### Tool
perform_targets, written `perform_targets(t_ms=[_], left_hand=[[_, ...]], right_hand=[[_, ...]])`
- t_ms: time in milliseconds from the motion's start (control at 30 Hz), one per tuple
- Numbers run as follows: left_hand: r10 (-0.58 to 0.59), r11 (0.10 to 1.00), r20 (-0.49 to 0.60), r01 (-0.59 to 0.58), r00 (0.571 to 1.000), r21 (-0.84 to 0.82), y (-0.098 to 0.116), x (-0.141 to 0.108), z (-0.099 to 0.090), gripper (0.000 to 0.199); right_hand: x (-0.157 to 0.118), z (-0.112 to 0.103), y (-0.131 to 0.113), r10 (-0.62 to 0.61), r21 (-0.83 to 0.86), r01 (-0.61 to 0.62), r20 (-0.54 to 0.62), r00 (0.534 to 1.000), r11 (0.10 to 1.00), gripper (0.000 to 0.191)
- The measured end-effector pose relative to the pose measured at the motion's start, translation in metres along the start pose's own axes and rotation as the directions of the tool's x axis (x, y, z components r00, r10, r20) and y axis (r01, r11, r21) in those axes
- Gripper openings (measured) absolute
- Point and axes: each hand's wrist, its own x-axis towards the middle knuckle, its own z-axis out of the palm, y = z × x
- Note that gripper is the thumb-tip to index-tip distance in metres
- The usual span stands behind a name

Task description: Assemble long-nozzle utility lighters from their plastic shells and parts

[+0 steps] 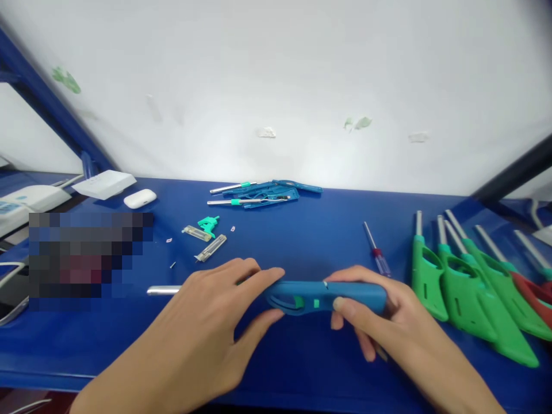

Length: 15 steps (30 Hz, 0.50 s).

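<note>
A blue long-necked lighter (314, 290) is held level above the blue table, its metal tube pointing left. My left hand (224, 316) wraps the front of its body near the trigger opening, thumb and index finger on the casing. Around the rear of the handle closes my right hand (379, 316), thumb pressed on the near face. A thin seam or gap shows along the lighter's upper edge. Something small and thin sticks out below my right fingers; I cannot make out what it is.
Opened blue lighter parts (271, 195) lie at the back. A green trigger (209, 225) and two clear fuel tanks (211, 248) sit left of centre. A screwdriver (377, 253) lies right, beside several green lighters (466, 287). A white earbud case (140, 199) is at left.
</note>
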Motion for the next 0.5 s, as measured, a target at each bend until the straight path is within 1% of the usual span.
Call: perform_targets(t_ms=[100, 167, 233, 300, 333, 400, 500], left_hand=[[-0.063, 0.997, 0.073, 0.06, 0.995, 0.039, -0.006, -0.006, -0.001, 0.051], [-0.085, 0.996, 0.082, 0.082, 0.993, 0.046, -0.01, -0.007, -0.004, 0.054], [-0.104, 0.995, 0.094, 0.103, 0.99, 0.015, -0.013, -0.006, -0.011, 0.043], [-0.107, 0.992, 0.136, 0.116, 0.985, -0.059, -0.014, -0.004, -0.018, 0.027], [-0.098, 0.989, 0.152, 0.114, 0.983, -0.098, -0.013, -0.003, -0.021, 0.024], [-0.08, 0.984, 0.155, 0.103, 0.985, -0.146, -0.012, -0.003, -0.026, 0.024], [-0.074, 0.985, 0.14, 0.095, 0.987, -0.146, -0.009, -0.006, -0.027, 0.023]], right_hand=[[-0.002, 0.0, -0.002, -0.032, -0.049, 0.031, -0.015, 0.999, 0.998, 0.039], [-0.003, -0.002, -0.003, -0.048, -0.065, 0.046, -0.033, 0.998, 0.997, 0.04], [-0.004, -0.003, -0.004, -0.058, -0.057, 0.055, -0.048, 0.997, 0.997, 0.042], [-0.005, -0.004, -0.004, -0.065, -0.032, 0.063, -0.046, 0.997, 0.997, 0.044], [-0.006, -0.004, -0.004, -0.067, -0.021, 0.066, -0.041, 0.997, 0.998, 0.045], [-0.008, -0.003, -0.004, -0.073, -0.012, 0.073, -0.032, 0.997, 0.997, 0.046], [-0.011, -0.003, -0.005, -0.079, -0.023, 0.078, -0.045, 0.996, 0.997, 0.048]])
